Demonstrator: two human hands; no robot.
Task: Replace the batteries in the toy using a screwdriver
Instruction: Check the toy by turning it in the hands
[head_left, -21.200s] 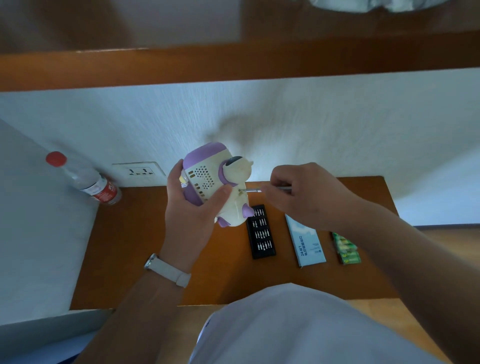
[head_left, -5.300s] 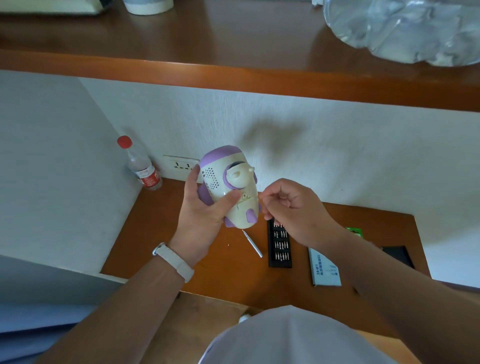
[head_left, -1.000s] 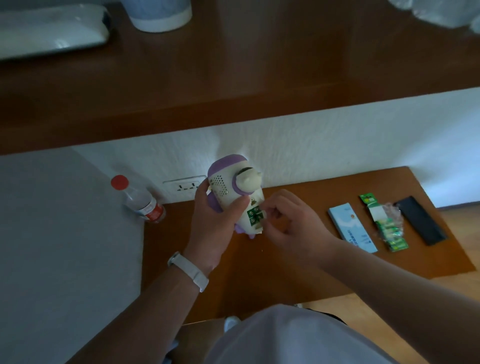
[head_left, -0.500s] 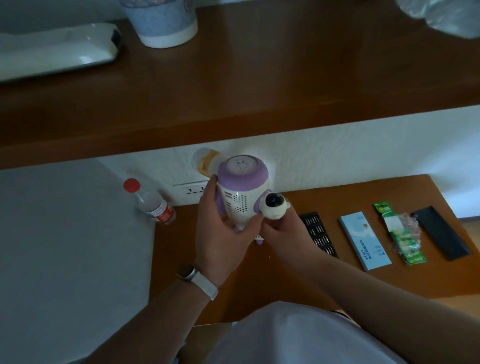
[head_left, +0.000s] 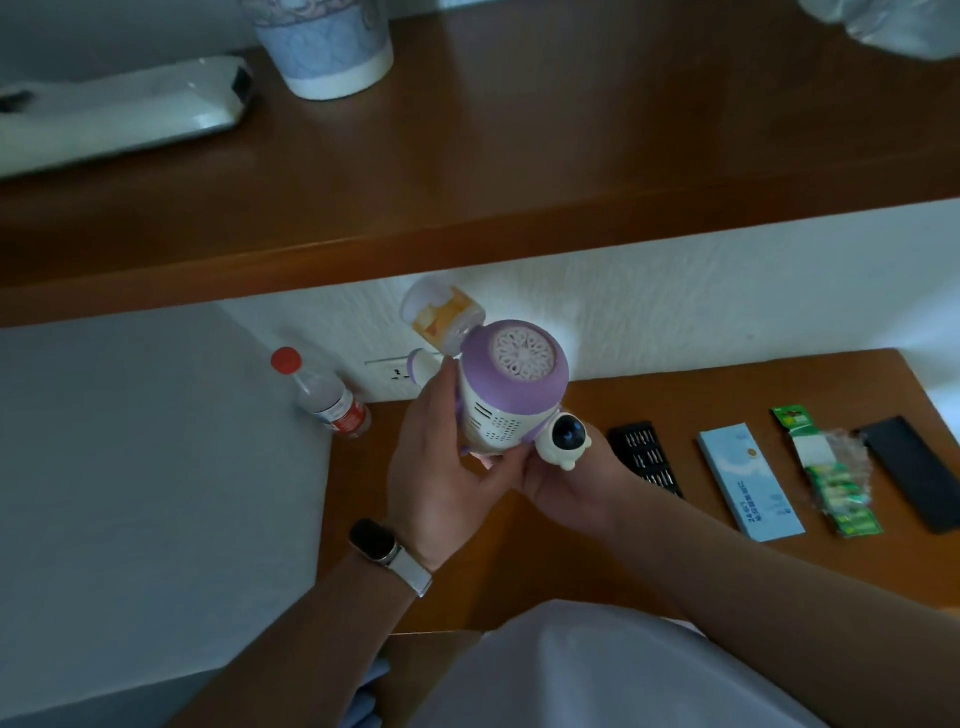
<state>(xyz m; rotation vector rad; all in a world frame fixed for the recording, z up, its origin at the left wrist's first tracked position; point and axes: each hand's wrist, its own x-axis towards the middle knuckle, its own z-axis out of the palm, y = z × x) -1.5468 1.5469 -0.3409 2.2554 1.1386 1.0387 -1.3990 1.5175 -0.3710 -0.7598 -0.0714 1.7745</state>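
Observation:
The white and purple toy (head_left: 506, 387) is held upright above the wooden desk (head_left: 717, 395), its purple perforated top facing me. My left hand (head_left: 441, 467) grips its body from the left side. My right hand (head_left: 571, 480) cups its underside from the right, below the small white astronaut figure (head_left: 565, 440); the battery compartment is hidden from me. A torn pack of green batteries (head_left: 826, 480) lies on the desk to the right. The black bit tray (head_left: 644, 457) lies just right of my right hand. No screwdriver shows.
A blue box (head_left: 748, 480) and a black lid (head_left: 922, 473) lie beside the batteries. A red-capped water bottle (head_left: 324, 397) leans at the wall by a socket (head_left: 389, 371). A wooden shelf (head_left: 467, 171) above carries a cup (head_left: 324, 44) and a white device (head_left: 119, 111).
The toy has been turned from its battery side facing me to standing upright, top towards me. My right hand has moved from the compartment to under the base.

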